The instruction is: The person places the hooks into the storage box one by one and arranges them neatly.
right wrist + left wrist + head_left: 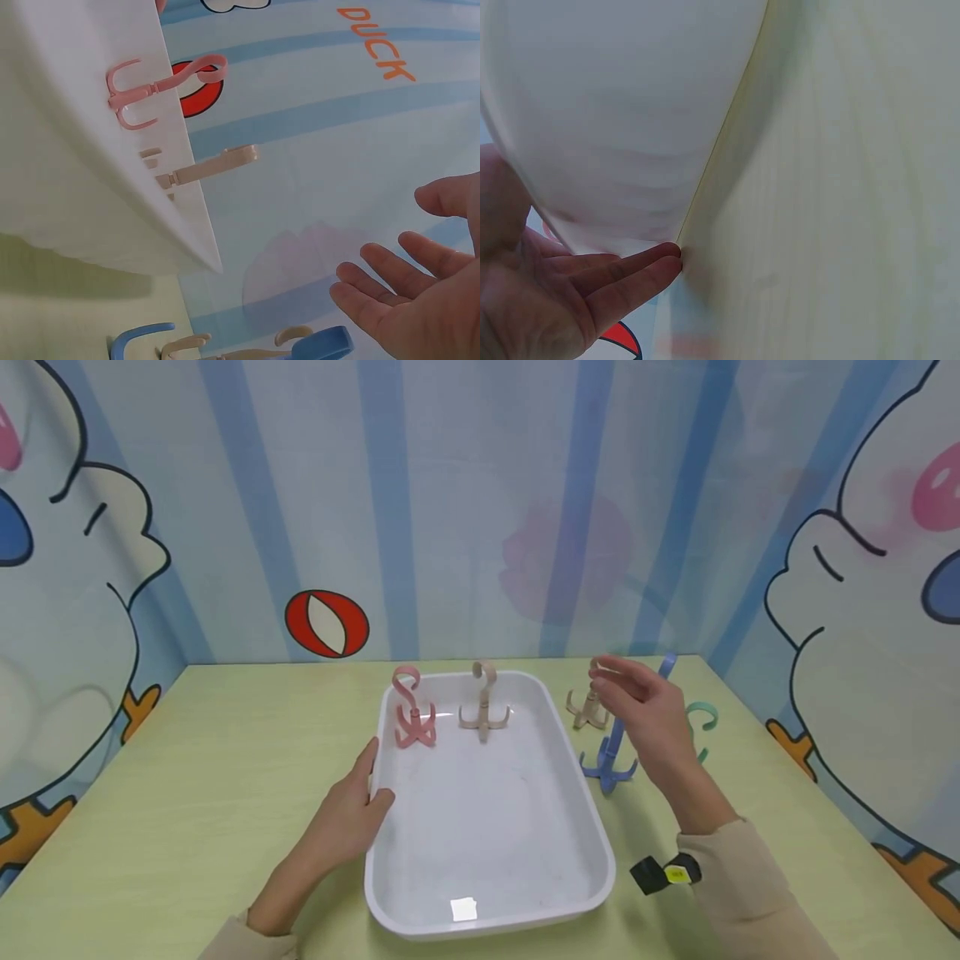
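My left hand (pixel 341 818) grips the left rim of a white tray (pixel 495 827), thumb over the edge and fingers along the outer wall. In the left wrist view the fingertips (pixel 664 266) reach toward the tray's underside. At the tray's far end stand a pink rotating hook (pixel 415 728) with several prongs and a beige one (pixel 483 723). Right of the tray, my right hand (pixel 652 718) is raised over the table, its fingers apart and empty in the right wrist view. Close by stand a second beige hook (pixel 589 713) and a blue hook (pixel 608 770), partly covered by the hand.
A green hook (pixel 703 717) stands behind the right wrist, partly hidden. A black strap with a yellow label (pixel 677 874) sits by the right cuff. The pale green table (pixel 225 777) ends at a striped, cartoon-printed backdrop (pixel 472 510).
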### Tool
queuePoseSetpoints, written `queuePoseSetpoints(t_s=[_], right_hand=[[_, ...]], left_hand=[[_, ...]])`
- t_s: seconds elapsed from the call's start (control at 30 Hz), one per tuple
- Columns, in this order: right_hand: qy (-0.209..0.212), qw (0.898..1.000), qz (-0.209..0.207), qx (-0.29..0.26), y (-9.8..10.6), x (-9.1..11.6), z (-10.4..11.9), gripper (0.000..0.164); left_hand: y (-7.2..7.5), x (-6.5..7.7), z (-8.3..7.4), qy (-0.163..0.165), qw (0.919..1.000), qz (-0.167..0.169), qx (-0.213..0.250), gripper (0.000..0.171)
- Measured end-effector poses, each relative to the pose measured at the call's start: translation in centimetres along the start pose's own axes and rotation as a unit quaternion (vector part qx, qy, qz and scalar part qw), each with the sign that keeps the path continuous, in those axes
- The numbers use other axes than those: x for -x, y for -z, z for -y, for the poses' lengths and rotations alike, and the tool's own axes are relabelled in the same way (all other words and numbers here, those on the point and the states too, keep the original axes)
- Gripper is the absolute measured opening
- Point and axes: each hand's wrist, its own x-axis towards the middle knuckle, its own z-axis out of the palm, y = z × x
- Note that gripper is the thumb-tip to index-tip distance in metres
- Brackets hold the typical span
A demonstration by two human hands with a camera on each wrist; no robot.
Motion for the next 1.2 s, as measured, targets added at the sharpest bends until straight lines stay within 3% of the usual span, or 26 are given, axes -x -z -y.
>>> queuePoseSetpoints(t_s=[0.93,1.2], right_hand=[[-0.017,0.998,-0.054,0.000,1.7,0.1,-0.5,0.051],[-0.019,0.994,-0.101,-0.029,1.8,0.0,-1.3,0.040]], left_hand=[[-0.1,0.0,0.0,0.007,0.9999,0.001,0.008,0.075],[-0.1,0.0,-0.1,0.006,0.9999,0.003,0.011,0.075]])
